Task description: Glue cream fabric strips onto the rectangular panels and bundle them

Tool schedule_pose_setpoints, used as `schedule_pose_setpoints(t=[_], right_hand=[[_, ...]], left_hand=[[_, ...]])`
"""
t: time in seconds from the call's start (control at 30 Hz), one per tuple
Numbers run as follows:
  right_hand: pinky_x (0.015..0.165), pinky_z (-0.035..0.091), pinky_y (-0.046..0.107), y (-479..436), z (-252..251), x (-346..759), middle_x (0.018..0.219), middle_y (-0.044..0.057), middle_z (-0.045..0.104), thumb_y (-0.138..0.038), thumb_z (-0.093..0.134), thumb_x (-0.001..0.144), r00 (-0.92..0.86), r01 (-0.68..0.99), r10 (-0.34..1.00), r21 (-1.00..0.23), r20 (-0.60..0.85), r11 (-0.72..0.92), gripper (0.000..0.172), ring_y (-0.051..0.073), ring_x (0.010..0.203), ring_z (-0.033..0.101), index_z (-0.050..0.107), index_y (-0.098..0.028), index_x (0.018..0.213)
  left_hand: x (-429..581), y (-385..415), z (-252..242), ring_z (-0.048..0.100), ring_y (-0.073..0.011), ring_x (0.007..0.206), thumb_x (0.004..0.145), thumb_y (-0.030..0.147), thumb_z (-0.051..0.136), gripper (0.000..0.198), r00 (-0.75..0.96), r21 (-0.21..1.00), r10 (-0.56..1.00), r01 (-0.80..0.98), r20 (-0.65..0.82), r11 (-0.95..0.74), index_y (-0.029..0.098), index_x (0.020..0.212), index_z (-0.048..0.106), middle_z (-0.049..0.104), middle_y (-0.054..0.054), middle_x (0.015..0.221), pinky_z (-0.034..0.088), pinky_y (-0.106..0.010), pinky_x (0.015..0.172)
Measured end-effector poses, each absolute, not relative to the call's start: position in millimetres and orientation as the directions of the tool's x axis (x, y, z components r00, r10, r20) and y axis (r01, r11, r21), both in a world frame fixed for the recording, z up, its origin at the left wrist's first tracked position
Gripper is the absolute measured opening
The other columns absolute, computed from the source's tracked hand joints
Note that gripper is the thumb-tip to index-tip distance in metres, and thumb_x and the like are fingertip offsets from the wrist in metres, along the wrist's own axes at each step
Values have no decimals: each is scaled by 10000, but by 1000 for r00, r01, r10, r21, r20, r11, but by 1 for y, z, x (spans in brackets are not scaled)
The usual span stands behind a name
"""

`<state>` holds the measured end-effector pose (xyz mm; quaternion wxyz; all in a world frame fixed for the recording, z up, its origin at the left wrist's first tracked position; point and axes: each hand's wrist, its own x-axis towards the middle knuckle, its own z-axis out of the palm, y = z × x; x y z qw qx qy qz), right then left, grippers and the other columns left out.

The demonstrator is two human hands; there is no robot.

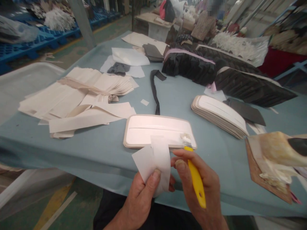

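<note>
My left hand pinches folded white sheets under its thumb, just in front of the table's near edge. The sheets' upper end overlaps a stack of pale rounded panels, whose top one has a lengthwise line. In my right hand lies a brush with a yellow handle, held between fingers and thumb. The brush's whitish bristles are over the right end of that stack; whether they touch it I cannot tell. Some fingertips are hidden behind the white sheets.
Loose cream pieces lie left on the green-blue tablecloth. A black strip lies beyond the panels. Another panel stack and black pleated bundles are to the right. A glue-smeared container sits on a brown board.
</note>
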<state>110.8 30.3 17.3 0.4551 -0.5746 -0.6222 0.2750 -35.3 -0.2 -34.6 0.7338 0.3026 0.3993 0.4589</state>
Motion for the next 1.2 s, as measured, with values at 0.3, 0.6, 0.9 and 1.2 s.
schedule_pose_setpoints(t=[0.3, 0.6, 0.9, 1.2], right_hand=[[443, 517, 211, 24, 26, 115, 578, -45, 620, -488, 559, 1063, -61, 330, 998, -944, 3, 22, 346, 135, 441, 607, 707, -196, 1174], [472, 468, 184, 14, 27, 121, 571, -49, 584, -389, 570, 1069, -114, 413, 992, -905, 62, 104, 272, 105, 460, 565, 686, -220, 891], [394, 349, 197, 20, 4, 117, 510, -83, 477, -426, 663, 1010, 58, 398, 995, -916, 76, 47, 353, 85, 393, 434, 556, -232, 734], [454, 375, 195, 29, -1, 114, 560, -64, 489, -448, 719, 937, 168, 525, 970, -849, 177, 63, 411, 84, 479, 427, 537, -212, 654]], left_hand=[[-42, -1, -29, 708, -269, 984, 1009, 646, 564, 559, 344, 866, 901, -325, -265, 379, 152, 1127, 798, 779, -130, 1096, 574, -312, 870], [-38, -1, -32, 711, -270, 1046, 999, 641, 595, 542, 365, 855, 882, -308, -299, 418, 158, 1122, 808, 782, -124, 1136, 581, -310, 921], [-20, -5, -39, 740, -319, 987, 856, 703, 759, 716, 254, 671, 809, -458, -530, 584, 102, 1244, 747, 796, -150, 1005, 612, -392, 886], [-11, 0, -49, 713, -247, 857, 867, 698, 754, 692, 259, 693, 832, -463, -491, 553, 89, 1196, 770, 789, -122, 955, 570, -302, 749]])
